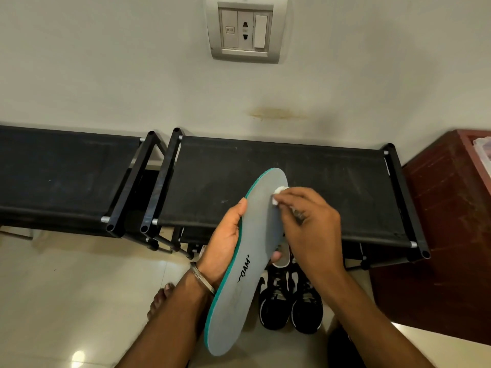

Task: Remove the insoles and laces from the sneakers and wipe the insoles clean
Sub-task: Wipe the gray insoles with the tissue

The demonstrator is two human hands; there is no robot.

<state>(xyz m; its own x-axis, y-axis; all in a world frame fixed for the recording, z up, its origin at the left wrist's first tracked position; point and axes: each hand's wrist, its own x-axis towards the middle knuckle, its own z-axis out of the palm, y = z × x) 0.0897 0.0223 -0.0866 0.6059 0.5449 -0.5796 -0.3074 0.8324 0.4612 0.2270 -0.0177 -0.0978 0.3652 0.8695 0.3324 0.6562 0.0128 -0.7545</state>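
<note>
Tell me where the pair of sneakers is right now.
In the head view, the sneakers stand side by side on the floor, low and right of centre, in front of the black rack, behind the insole.

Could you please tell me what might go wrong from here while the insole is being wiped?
The left hand holds the insole in mid-air by its edge only, so pressure from the white wipe in the right hand could bend it or twist it out of the grip. If dropped, it would likely land on the sneakers or the floor and get dirty again.
</note>
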